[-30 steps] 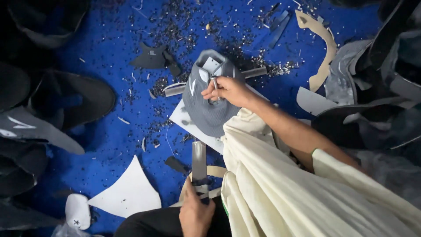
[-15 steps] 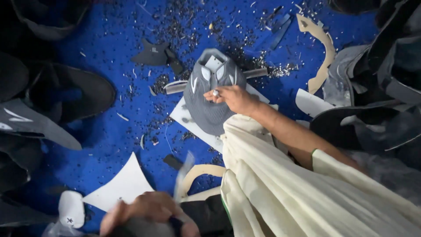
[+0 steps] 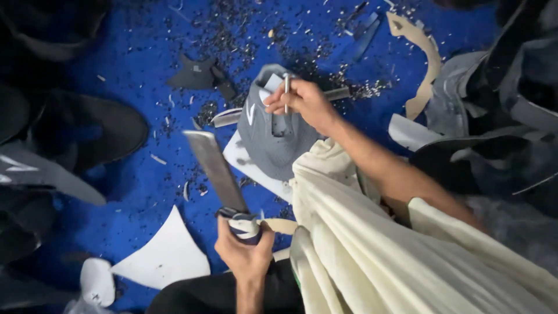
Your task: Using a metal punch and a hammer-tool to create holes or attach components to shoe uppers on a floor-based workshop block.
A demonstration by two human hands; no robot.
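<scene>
I see my right hand (image 3: 302,102) pinching a thin metal punch (image 3: 286,92) upright, its lower end set on the grey shoe upper (image 3: 270,136) that lies directly under the grip on a pale cutting board (image 3: 247,163). The fingers are clenched round the rod's middle, so the tip is hidden behind them and I cannot tell exactly where it meets the material.

My left hand (image 3: 244,247) is closed around the wrapped handle of a flat metal bar (image 3: 215,168). The bar's long axis runs up and away from that grip, leaning slightly left, and its far end hangs just beside the near-left edge of the shoe upper. The punch head sits up and to the right of the bar's tip, well apart from the left grip; the right hand is the nearer one to the upper.

A cream cloth (image 3: 372,244) draped over my lap covers the near-right part of the board and the upper's lower edge. White offcuts (image 3: 163,256) lie left of the handle grip on the blue mat (image 3: 139,52), dusted with dark scraps. Dark shoe pieces (image 3: 87,125) at both margins are too shadowed to make out.
</scene>
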